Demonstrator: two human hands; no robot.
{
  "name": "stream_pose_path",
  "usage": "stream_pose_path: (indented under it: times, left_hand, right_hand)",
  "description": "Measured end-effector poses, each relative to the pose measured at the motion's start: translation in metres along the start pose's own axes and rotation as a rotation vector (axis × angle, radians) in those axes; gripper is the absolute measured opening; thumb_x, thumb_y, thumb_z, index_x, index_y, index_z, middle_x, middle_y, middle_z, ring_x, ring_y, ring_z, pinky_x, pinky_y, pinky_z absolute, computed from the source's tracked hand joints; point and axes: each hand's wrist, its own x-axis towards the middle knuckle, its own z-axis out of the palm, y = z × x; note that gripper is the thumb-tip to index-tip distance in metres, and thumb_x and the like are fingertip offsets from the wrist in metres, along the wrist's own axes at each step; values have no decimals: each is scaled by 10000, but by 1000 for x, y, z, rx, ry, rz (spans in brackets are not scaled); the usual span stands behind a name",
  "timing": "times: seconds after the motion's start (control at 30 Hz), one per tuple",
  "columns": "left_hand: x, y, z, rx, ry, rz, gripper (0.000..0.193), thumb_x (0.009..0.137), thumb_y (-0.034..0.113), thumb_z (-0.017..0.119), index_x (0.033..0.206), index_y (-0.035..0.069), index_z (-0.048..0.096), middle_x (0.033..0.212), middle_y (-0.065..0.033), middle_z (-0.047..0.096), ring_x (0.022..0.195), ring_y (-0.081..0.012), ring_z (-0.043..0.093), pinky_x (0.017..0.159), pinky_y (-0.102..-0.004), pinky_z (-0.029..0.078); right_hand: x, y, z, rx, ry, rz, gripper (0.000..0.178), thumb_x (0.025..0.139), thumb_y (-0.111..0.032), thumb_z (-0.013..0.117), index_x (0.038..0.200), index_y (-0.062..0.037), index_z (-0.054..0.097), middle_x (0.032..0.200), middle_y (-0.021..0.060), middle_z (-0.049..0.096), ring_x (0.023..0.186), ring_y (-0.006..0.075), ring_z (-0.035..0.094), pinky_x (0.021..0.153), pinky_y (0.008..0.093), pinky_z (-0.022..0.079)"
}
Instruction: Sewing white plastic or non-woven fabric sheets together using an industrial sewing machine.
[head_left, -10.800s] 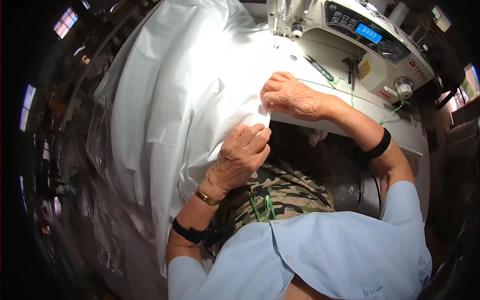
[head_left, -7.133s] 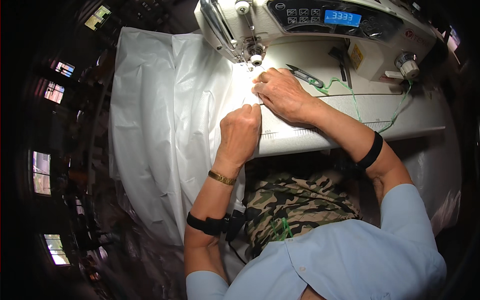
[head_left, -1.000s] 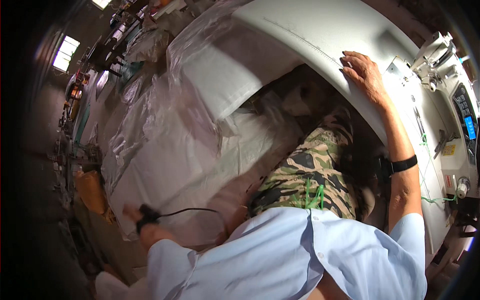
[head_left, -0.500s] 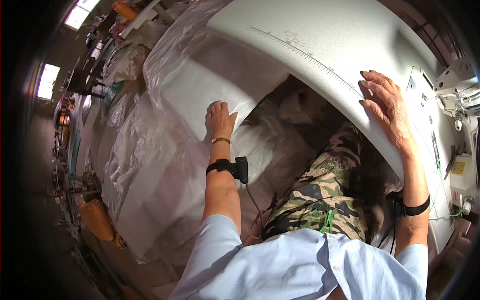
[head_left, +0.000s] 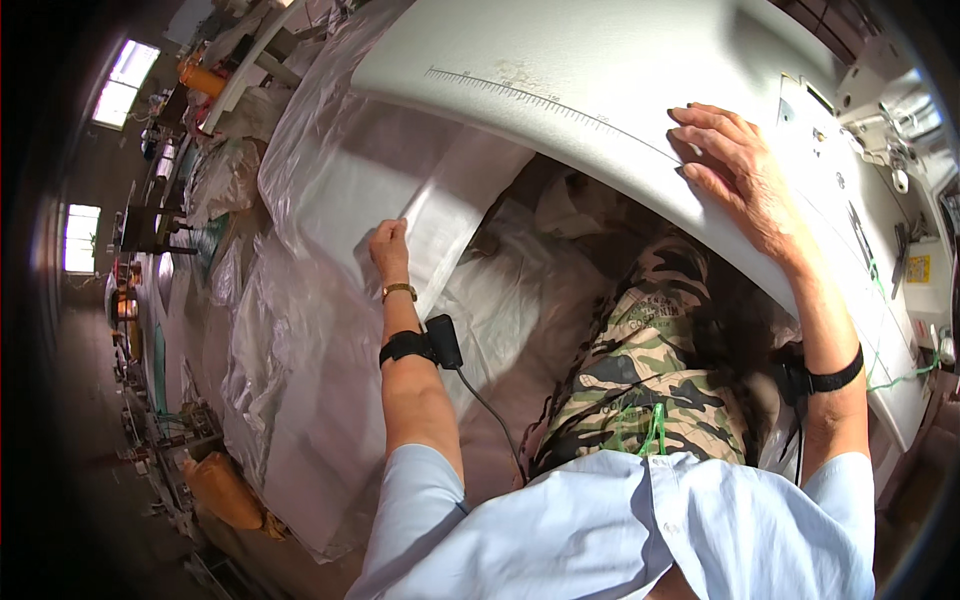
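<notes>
My left hand point(head_left: 389, 252) is closed at the edge of a smooth white sheet point(head_left: 345, 210), fingers curled in on it. A raised fold runs up the sheet just beside the hand. The sheet lies low at the left, partly under the white sewing-machine table point(head_left: 560, 75). On the table's near edge, my right hand point(head_left: 735, 175) rests open with fingers extended, holding nothing. A printed ruler scale point(head_left: 530, 97) runs along the tabletop to the left of those fingertips.
The sewing machine head point(head_left: 895, 135) stands at the right end of the table, with dark tweezers point(head_left: 899, 258) and green thread point(head_left: 885, 380) near it. Crumpled clear plastic film point(head_left: 250, 350) covers the left side. An orange-brown bundle point(head_left: 222, 490) lies at lower left.
My left hand has gone from lying spread on the white sheet to closing on it, drawing up a fold. The view has shifted; my right hand still rests on the table.
</notes>
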Motion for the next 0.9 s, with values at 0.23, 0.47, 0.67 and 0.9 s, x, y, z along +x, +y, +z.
stream_pose_path:
  times: [0.23,0.47,0.67,0.9]
  left_hand:
    - [-49,48,-44,39,-131,166,200,953,151,586,832,-8,569,680,-144,538,623,-233,488,614,-350,412]
    - [-212,126,-89,-150,-462,175,134,955,110,571,885,1,601,675,-107,557,595,-161,505,573,-316,427]
    - [-279,212,-138,-313,-853,138,100,926,89,611,867,9,622,678,-92,577,597,-168,537,567,-299,431]
    - [-266,234,-159,-338,-1298,27,97,897,74,638,882,-20,660,791,-89,659,700,-164,618,653,-278,483]
  right_hand:
    - [-19,-24,20,52,282,-447,252,777,-81,744,1002,-46,638,969,66,672,843,243,622,784,393,500]
    - [-102,-80,161,1039,-648,338,864,863,-654,603,1379,29,489,1339,223,562,1206,341,564,1012,415,446]
    - [-96,-68,191,1780,-69,1136,581,904,-441,662,1272,-22,499,1188,141,608,1038,247,614,799,445,528]
    - [-107,-51,167,1495,122,1083,234,909,-157,641,1062,18,625,885,81,666,782,171,644,712,282,521]
